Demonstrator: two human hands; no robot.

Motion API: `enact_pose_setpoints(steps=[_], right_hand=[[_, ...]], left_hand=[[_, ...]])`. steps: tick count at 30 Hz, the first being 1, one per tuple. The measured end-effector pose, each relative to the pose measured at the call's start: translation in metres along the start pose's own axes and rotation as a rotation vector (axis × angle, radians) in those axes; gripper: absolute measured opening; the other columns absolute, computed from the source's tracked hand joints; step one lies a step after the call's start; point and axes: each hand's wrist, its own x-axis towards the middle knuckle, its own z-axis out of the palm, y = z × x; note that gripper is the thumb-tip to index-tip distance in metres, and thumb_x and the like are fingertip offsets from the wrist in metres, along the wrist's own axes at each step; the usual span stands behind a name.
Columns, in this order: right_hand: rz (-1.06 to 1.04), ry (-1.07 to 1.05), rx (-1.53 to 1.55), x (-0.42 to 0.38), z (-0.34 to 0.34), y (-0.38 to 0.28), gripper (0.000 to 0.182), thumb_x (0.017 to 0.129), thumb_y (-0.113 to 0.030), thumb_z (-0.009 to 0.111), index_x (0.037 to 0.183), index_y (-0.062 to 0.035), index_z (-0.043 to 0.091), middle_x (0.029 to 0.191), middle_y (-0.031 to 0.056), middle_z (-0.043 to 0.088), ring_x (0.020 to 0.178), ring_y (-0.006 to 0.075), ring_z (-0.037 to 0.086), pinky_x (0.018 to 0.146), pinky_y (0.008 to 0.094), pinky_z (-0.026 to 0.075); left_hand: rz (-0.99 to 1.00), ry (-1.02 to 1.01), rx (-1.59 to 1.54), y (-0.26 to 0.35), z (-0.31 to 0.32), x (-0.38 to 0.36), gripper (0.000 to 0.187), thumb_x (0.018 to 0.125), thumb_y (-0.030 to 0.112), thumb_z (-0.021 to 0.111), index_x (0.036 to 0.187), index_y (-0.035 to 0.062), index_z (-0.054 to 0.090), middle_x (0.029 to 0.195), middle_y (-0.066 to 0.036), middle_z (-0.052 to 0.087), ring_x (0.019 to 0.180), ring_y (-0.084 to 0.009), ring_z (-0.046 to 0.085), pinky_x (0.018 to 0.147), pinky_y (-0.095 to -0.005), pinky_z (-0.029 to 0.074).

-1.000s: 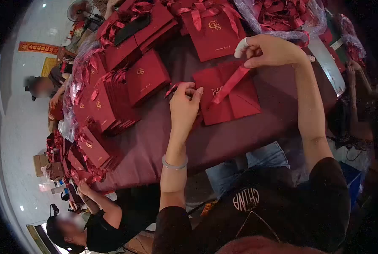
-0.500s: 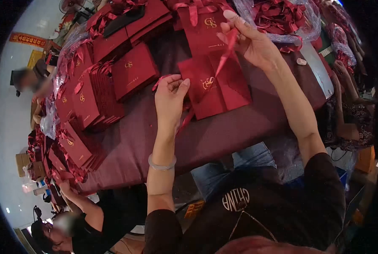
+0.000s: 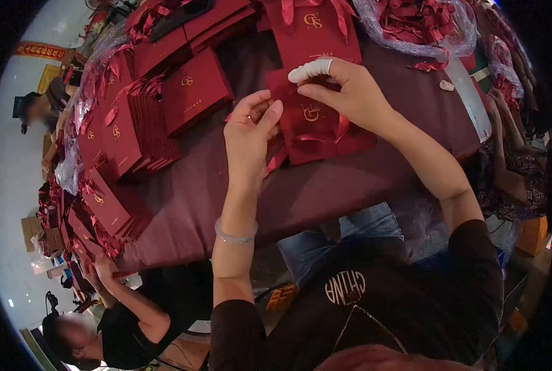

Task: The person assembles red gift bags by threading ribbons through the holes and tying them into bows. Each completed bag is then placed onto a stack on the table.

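The table's (image 3: 325, 193) near edge crosses below centre. Two hands: left (image 3: 250, 127) and right (image 3: 344, 93), both narrowed; what they grip, I cannot tell. One bag (image 3: 318, 128), centre, open table rightward. One sack (image 3: 406, 52), upper right.

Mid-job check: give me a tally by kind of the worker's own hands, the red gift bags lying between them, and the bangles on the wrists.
Worker's own hands: 2 (left hand, right hand)
Red gift bag: 1
Bangle: 1
Total: 4
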Motion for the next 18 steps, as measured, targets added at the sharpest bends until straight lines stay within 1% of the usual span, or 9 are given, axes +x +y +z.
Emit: enact_pose_setpoints(steps=[1,3,7,9,11,13,14,16,18], right_hand=[[0.002,-0.002,0.001,0.0,0.0,0.001,0.018,0.079,-0.009,0.064,0.097,-0.0042,0.064,0.09,0.0083,0.064,0.075,0.0143,0.06,0.069,0.0256,0.048],[-0.137,0.024,-0.147,0.001,0.0,0.001,0.015,0.078,-0.01,0.064,0.091,-0.0035,0.064,0.085,0.0089,0.063,0.076,0.0183,0.061,0.066,0.0275,0.048],[-0.145,0.039,-0.145,0.001,0.0,0.001,0.013,0.078,-0.01,0.064,0.089,-0.0035,0.064,0.081,0.0095,0.061,0.076,0.0211,0.061,0.065,0.028,0.048],[-0.209,0.03,-0.2,0.002,0.0,0.002,0.013,0.078,-0.011,0.063,0.089,-0.0036,0.064,0.082,0.0092,0.061,0.076,0.0212,0.061,0.066,0.0281,0.048],[-0.194,0.033,-0.196,0.001,0.0,0.002,0.013,0.078,-0.011,0.063,0.089,-0.0036,0.064,0.083,0.0092,0.061,0.077,0.0221,0.061,0.066,0.0286,0.048],[-0.181,0.038,-0.19,0.001,0.0,0.002,0.013,0.078,-0.012,0.063,0.088,-0.0037,0.063,0.084,0.0093,0.061,0.077,0.023,0.061,0.067,0.029,0.048],[-0.186,0.042,-0.222,0.001,0.001,0.001,0.013,0.078,-0.013,0.063,0.089,-0.004,0.063,0.084,0.0092,0.061,0.078,0.0241,0.061,0.067,0.0299,0.048],[-0.191,0.044,-0.252,-0.001,0.002,-0.001,0.014,0.078,-0.013,0.062,0.089,-0.0042,0.062,0.084,0.0091,0.061,0.079,0.0252,0.06,0.067,0.0308,0.048],[-0.184,0.053,-0.338,-0.003,0.003,-0.004,0.012,0.079,-0.014,0.061,0.088,-0.0054,0.061,0.082,0.0081,0.059,0.077,0.0268,0.059,0.067,0.0326,0.048]], left_hand=[[-0.042,-0.003,-0.05,0.0,0.001,-0.001,0.027,0.081,0.006,0.063,0.107,0.0023,0.054,0.091,-0.001,0.057,0.072,-0.0051,0.052,0.059,-0.0176,0.041],[-0.047,-0.013,-0.096,0.0,0.001,-0.001,0.027,0.081,0.005,0.063,0.106,0.0014,0.054,0.089,-0.001,0.057,0.072,-0.0054,0.053,0.06,-0.0173,0.042],[-0.044,-0.084,-0.172,-0.005,-0.001,-0.001,0.028,0.081,0.002,0.062,0.108,-0.0013,0.055,0.088,-0.002,0.057,0.075,-0.0066,0.054,0.063,-0.0173,0.044],[-0.034,-0.085,-0.153,-0.004,0.001,-0.005,0.031,0.082,0.003,0.062,0.111,-0.0015,0.054,0.092,-0.002,0.058,0.077,-0.007,0.055,0.065,-0.0185,0.044],[-0.024,-0.088,-0.134,-0.004,0.003,-0.007,0.034,0.082,0.004,0.062,0.114,-0.0016,0.053,0.095,-0.002,0.058,0.08,-0.0075,0.055,0.068,-0.0196,0.045],[-0.006,-0.062,-0.087,-0.004,0.004,-0.008,0.035,0.081,0.002,0.062,0.115,-0.0035,0.053,0.1,-0.005,0.059,0.085,-0.0098,0.056,0.076,-0.0217,0.046],[-0.006,-0.062,-0.088,-0.004,0.005,-0.008,0.035,0.081,0.002,0.062,0.115,-0.0035,0.053,0.1,-0.005,0.059,0.085,-0.0098,0.056,0.076,-0.0217,0.046],[0.107,-0.02,-0.045,-0.004,0.009,-0.009,0.033,0.078,0.0,0.065,0.11,-0.0053,0.057,0.092,-0.005,0.061,0.083,-0.0092,0.056,0.077,-0.0211,0.046],[0.115,-0.012,-0.053,-0.002,0.011,-0.011,0.033,0.077,0.0,0.065,0.109,-0.0056,0.057,0.093,-0.006,0.061,0.084,-0.0096,0.056,0.078,-0.0215,0.046]])
